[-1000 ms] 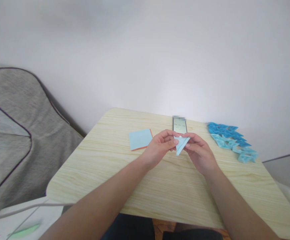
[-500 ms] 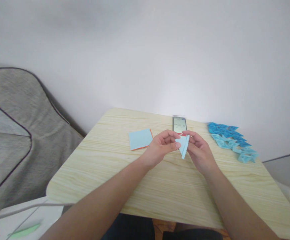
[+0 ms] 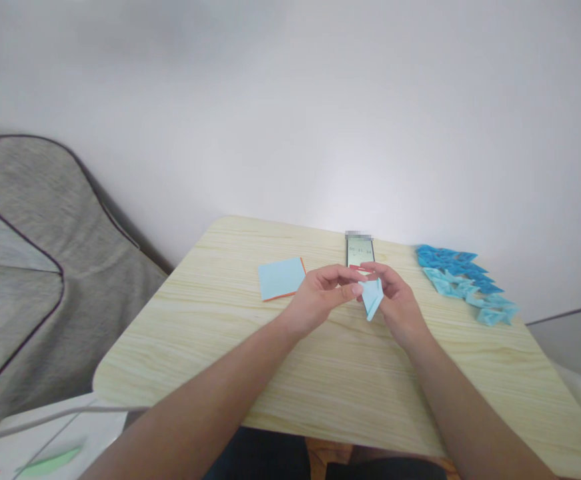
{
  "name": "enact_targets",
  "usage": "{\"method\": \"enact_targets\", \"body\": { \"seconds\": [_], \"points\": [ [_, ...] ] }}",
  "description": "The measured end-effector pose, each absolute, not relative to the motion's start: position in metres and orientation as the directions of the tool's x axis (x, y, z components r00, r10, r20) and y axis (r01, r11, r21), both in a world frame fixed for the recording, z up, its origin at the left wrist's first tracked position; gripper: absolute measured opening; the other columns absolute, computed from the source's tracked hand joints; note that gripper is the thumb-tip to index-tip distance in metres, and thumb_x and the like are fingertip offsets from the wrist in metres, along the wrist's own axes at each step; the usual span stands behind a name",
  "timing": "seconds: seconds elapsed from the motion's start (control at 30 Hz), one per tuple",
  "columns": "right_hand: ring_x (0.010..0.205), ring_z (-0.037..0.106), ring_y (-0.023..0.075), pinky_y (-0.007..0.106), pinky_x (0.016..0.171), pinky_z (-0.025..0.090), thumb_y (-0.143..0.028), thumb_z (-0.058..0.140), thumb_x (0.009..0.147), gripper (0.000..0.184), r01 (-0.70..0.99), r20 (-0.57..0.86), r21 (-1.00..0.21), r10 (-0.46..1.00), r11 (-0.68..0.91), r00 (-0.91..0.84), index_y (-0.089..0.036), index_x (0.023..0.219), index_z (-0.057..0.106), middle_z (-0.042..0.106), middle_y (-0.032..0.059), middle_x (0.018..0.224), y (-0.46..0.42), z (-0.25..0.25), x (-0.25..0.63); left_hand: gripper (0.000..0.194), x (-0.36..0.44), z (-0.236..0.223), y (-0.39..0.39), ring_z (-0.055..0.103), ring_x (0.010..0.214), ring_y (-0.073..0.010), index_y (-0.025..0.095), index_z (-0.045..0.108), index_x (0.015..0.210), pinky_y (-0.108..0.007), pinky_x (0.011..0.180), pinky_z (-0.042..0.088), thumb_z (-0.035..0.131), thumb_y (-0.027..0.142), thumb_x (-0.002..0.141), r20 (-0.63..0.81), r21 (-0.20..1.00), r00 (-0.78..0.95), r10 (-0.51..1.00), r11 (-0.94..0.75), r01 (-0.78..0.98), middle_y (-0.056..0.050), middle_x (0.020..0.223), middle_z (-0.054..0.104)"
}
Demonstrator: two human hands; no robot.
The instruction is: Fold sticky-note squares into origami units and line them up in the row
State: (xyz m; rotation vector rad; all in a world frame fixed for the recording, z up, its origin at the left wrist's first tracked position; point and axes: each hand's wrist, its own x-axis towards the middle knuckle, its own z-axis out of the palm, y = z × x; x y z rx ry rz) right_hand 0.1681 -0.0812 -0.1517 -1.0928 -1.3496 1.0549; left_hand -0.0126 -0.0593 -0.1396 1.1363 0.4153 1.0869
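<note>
- Nearest, at the bottom of the frame, dark-clothed legs [image 3: 265, 457] show below the edge of the bench [image 3: 355, 380], and two bare forearms reach up toward the centre right.
- The left hand [image 3: 323, 293] has its grip clamped on the folded paper [image 3: 371, 297], thumb on its left edge.
- The right hand [image 3: 400, 307] curls against the paper's right side; its thumb is hidden, so I cannot tell whether that grip is closed on it.
- The paper sits between the hands, right of the frame's centre: pale blue, small, creased, tapering to a point at the lower end.
- Under it all, the bench has a pale, yellowish wood grain and rounded corners.
- Left of the left hand lies a paper stack [image 3: 281, 279], light blue on top, orange along two edges.
- Just beyond the fingers lies a phone [image 3: 360, 255], digits on its screen, its top end blurred.
- Toward the right of the frame, dark blue folded pieces [image 3: 443, 259] and light blue folded pieces [image 3: 450, 283] lie close together.
- At the left edge stands something covered in grey cloth [image 3: 45, 220] with dark piping.
- Behind, a plain whitish wall [image 3: 290, 120] fills the upper frame.
</note>
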Motion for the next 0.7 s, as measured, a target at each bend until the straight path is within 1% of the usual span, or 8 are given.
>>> {"method": "enact_targets", "body": {
  "seconds": [0.13, 0.27, 0.37, 0.47, 0.57, 0.63, 0.7],
  "points": [
    [0.085, 0.065, 0.0186, 0.033, 0.078, 0.053, -0.038, 0.081, 0.080, 0.047, 0.065, 0.287, -0.955, 0.958, 0.288, -0.026, -0.031, 0.124, 0.064, 0.064, 0.0002, 0.091, -0.079, -0.155, 0.168, 0.016, -0.013, -0.139, -0.059, 0.066, 0.090, -0.0157, 0.019, 0.082, 0.091, -0.030, 0.086, 0.049, 0.085, 0.025, 0.077, 0.247, 0.887, 0.421, 0.873, -0.028, -0.462, -0.005, 0.092, 0.075],
    [0.093, 0.065, 0.0214, 0.038, 0.088, 0.052, -0.038, 0.081, 0.081, 0.050, 0.156, 0.346, -0.927, 0.938, 0.341, 0.001, -0.032, 0.127, 0.062, 0.064, 0.0018, 0.096, -0.078, -0.161, 0.169, 0.016, -0.013, -0.139, -0.058, 0.065, 0.094, -0.0182, 0.020, 0.082, 0.088, -0.032, 0.085, 0.048, 0.086, 0.028, 0.074, 0.251, 0.890, 0.393, 0.885, -0.051, -0.453, -0.006, 0.095, 0.074],
    [0.093, 0.063, 0.0216, 0.039, 0.087, 0.050, -0.038, 0.079, 0.082, 0.049, 0.217, 0.346, -0.917, 0.938, 0.335, 0.014, -0.032, 0.127, 0.062, 0.067, 0.0040, 0.104, -0.079, -0.162, 0.170, 0.016, -0.013, -0.139, -0.058, 0.065, 0.095, -0.0190, 0.020, 0.082, 0.085, -0.033, 0.086, 0.048, 0.087, 0.029, 0.074, 0.242, 0.897, 0.367, 0.898, -0.063, -0.438, -0.006, 0.095, 0.074],
    [0.090, 0.062, 0.0211, 0.038, 0.083, 0.050, -0.037, 0.078, 0.082, 0.046, 0.257, 0.366, -0.901, 0.930, 0.349, 0.022, -0.031, 0.125, 0.064, 0.068, 0.0044, 0.104, -0.081, -0.159, 0.169, 0.016, -0.013, -0.139, -0.058, 0.065, 0.091, -0.0180, 0.019, 0.082, 0.084, -0.032, 0.085, 0.048, 0.087, 0.030, 0.074, 0.223, 0.900, 0.360, 0.906, -0.050, -0.432, -0.005, 0.092, 0.075],
    [0.092, 0.063, 0.0217, 0.037, 0.081, 0.049, -0.034, 0.078, 0.083, 0.035, 0.327, 0.419, -0.861, 0.908, 0.389, 0.024, -0.030, 0.117, 0.069, 0.069, 0.0051, 0.106, -0.085, -0.153, 0.168, 0.018, -0.013, -0.139, -0.058, 0.066, 0.085, -0.0170, 0.017, 0.081, 0.082, -0.032, 0.083, 0.049, 0.087, 0.031, 0.072, 0.187, 0.905, 0.353, 0.917, -0.022, -0.424, -0.005, 0.088, 0.075],
    [0.095, 0.063, 0.0227, 0.037, 0.082, 0.049, -0.033, 0.077, 0.084, 0.021, 0.376, 0.472, -0.818, 0.881, 0.436, 0.005, -0.028, 0.104, 0.073, 0.069, 0.0055, 0.105, -0.087, -0.150, 0.166, 0.020, -0.013, -0.140, -0.058, 0.066, 0.083, -0.0172, 0.016, 0.080, 0.080, -0.032, 0.083, 0.050, 0.087, 0.032, 0.071, 0.160, 0.914, 0.352, 0.922, -0.003, -0.406, -0.005, 0.087, 0.076],
    [0.095, 0.063, 0.0232, 0.038, 0.085, 0.049, -0.031, 0.076, 0.085, 0.008, 0.390, 0.513, -0.787, 0.858, 0.479, -0.019, -0.027, 0.091, 0.074, 0.069, 0.0049, 0.098, -0.089, -0.147, 0.166, 0.022, -0.013, -0.140, -0.058, 0.066, 0.082, -0.0175, 0.016, 0.080, 0.081, -0.033, 0.083, 0.050, 0.087, 0.034, 0.072, 0.137, 0.926, 0.357, 0.924, 0.008, -0.377, -0.006, 0.086, 0.077]
  ]
}}
